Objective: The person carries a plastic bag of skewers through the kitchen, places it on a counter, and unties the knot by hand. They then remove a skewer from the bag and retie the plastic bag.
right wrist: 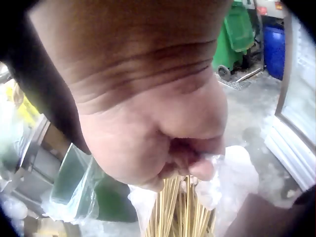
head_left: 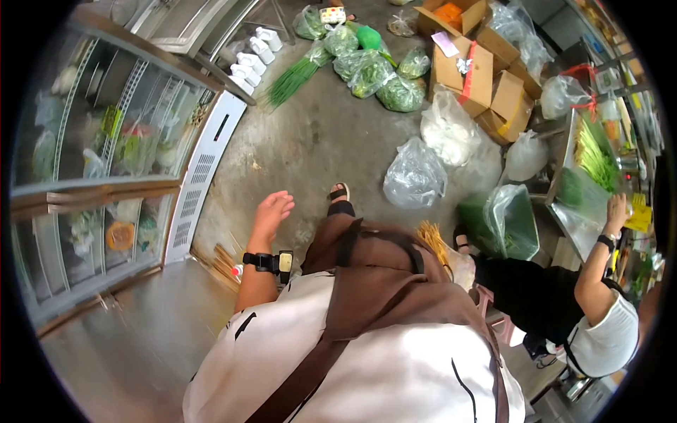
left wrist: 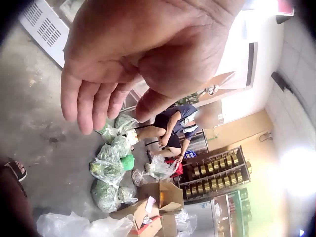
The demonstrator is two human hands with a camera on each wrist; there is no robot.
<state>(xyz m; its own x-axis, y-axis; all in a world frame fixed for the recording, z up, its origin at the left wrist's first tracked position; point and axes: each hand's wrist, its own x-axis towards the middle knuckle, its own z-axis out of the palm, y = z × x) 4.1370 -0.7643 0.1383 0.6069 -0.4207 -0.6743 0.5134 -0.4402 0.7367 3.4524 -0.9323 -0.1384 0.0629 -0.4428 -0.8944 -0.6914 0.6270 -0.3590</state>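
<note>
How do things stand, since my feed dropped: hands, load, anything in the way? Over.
Left hand open, empty. Right hand grips the skewer bundle in its plastic bag. Bagged green bin and another person close alongside.

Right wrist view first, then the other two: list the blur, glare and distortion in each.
Right wrist view: the right hand fills the frame, soft and out of focus, as is the bundle of thin pale wooden skewers it grips. Left wrist view: the left hand is close and soft; the upper right is blown out white. Head view: strong fisheye bending, black corners.
</note>
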